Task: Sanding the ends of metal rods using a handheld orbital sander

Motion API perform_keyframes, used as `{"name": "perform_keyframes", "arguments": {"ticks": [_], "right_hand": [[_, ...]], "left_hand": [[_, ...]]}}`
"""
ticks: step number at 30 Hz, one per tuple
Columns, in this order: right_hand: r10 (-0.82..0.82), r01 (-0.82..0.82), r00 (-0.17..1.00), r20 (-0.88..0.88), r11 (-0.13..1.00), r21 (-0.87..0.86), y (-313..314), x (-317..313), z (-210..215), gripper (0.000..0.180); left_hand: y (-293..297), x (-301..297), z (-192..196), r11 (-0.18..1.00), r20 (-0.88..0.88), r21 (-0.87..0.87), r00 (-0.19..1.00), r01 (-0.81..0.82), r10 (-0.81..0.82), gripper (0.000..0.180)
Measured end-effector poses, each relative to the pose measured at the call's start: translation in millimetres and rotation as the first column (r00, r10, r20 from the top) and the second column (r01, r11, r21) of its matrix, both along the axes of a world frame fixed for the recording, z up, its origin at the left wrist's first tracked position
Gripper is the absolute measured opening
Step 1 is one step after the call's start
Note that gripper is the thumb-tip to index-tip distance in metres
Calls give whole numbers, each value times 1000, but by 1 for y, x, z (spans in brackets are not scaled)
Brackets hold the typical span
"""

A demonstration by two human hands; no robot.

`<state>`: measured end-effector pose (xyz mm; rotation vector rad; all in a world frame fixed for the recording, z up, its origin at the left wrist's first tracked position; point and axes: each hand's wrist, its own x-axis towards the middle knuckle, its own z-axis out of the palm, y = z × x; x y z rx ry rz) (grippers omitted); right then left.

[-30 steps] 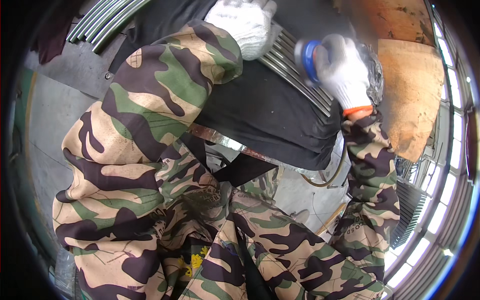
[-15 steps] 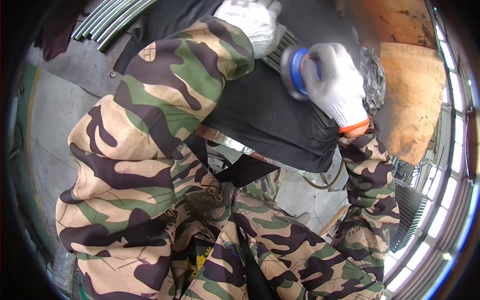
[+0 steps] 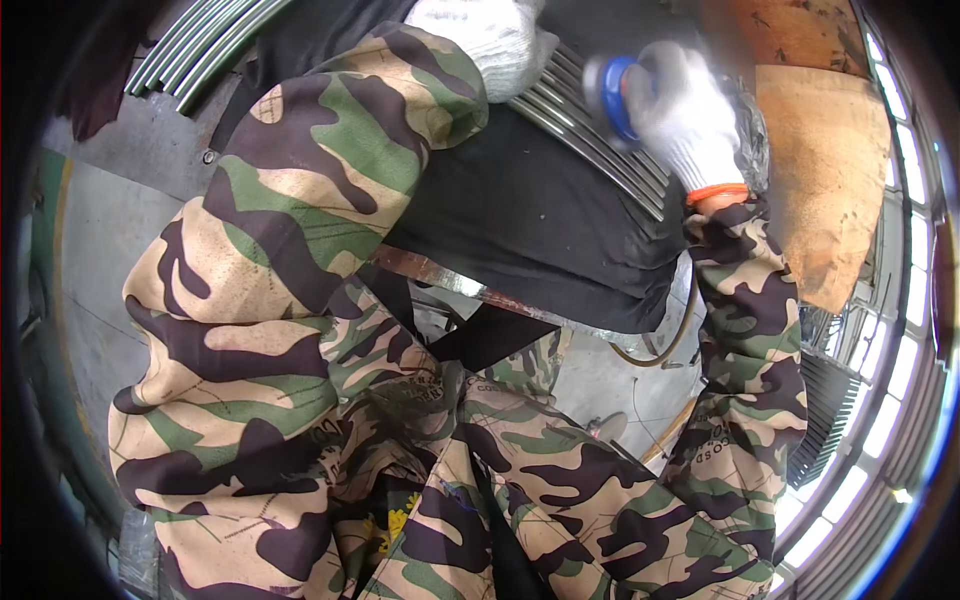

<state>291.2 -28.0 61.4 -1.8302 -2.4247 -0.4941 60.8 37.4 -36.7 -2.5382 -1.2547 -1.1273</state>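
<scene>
A row of several thin metal rods (image 3: 600,135) lies slantwise on a black cloth (image 3: 540,220) in front of me. My left hand (image 3: 480,45), in a white knit glove, is at their far left side and touches them. Its fingertips are hidden by the upper edge and the glove's own bulk. My right hand (image 3: 690,110), gloved in white with an orange cuff, is closed around a round blue hand-held sander (image 3: 622,98). The sander's grey disc looks blurred and sits over the right part of the rods.
More metal tubes (image 3: 205,50) lie at the far left. Stained brown boards (image 3: 820,170) stand at the right, beside crumpled dark plastic (image 3: 755,130). A metal-edged support (image 3: 450,280) runs along the cloth's near side. A hose (image 3: 650,360) hangs below it. Hazy dust hangs at the top.
My right hand has moved away from me and slightly right with the sander, uncovering the near ends of the rods. My left hand has shifted slightly left and up in the picture.
</scene>
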Motion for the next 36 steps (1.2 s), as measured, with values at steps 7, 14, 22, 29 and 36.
{"name": "perform_keyframes", "arguments": {"ticks": [7,14,22,29,36], "right_hand": [[153,-151,986,-64,988,43,-11,-9,6,18],[223,-218,961,-161,975,48,-35,-8,-12,18],[37,-37,998,-41,999,-1,-17,24,2,19],[79,-78,996,-33,996,46,-9,18,11,20],[189,-186,979,-75,981,54,-34,9,13,17]], "left_hand": [[7,3,5,999,25,42,1000,-6,5,47],[0,0,1,999,-23,-39,1000,12,-13,47],[-2,1,21,952,-54,-90,953,293,-298,51],[-6,17,10,993,17,111,999,-39,37,41],[-2,24,7,1000,5,-4,1000,-1,1,46]]}}
